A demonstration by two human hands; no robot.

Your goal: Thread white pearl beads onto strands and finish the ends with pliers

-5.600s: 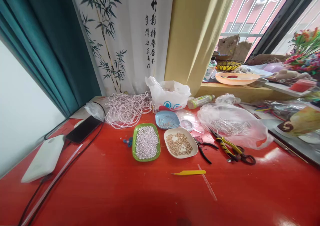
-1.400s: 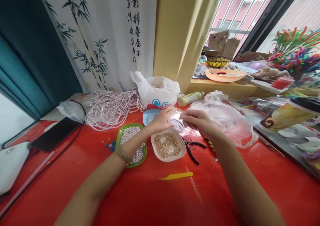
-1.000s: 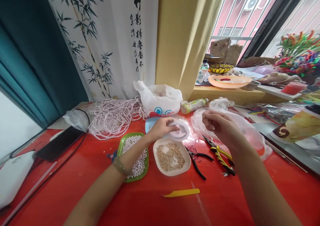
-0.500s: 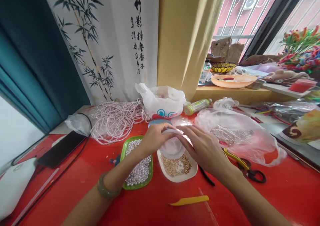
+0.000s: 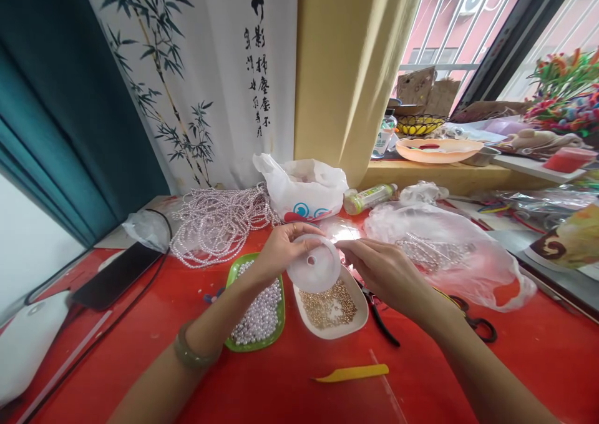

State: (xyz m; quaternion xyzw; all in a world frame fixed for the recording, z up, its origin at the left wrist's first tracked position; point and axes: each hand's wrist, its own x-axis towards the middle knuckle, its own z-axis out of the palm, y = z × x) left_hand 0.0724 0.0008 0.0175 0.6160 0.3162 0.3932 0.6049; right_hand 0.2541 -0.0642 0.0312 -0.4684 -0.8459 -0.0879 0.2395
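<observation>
The left hand [image 5: 281, 250] is pinching the white spool [image 5: 313, 275]; just beside its right edge, the right hand [image 5: 384, 272] is pressing fingertips together, contents unclear.

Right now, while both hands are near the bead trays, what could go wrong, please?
The left hand holds a white spool, seemingly above part of the cream tray; if it slips, it might scatter the gold beads.
The left forearm overlaps the green tray in view, so it might bump it and spill the pearly beads.
</observation>
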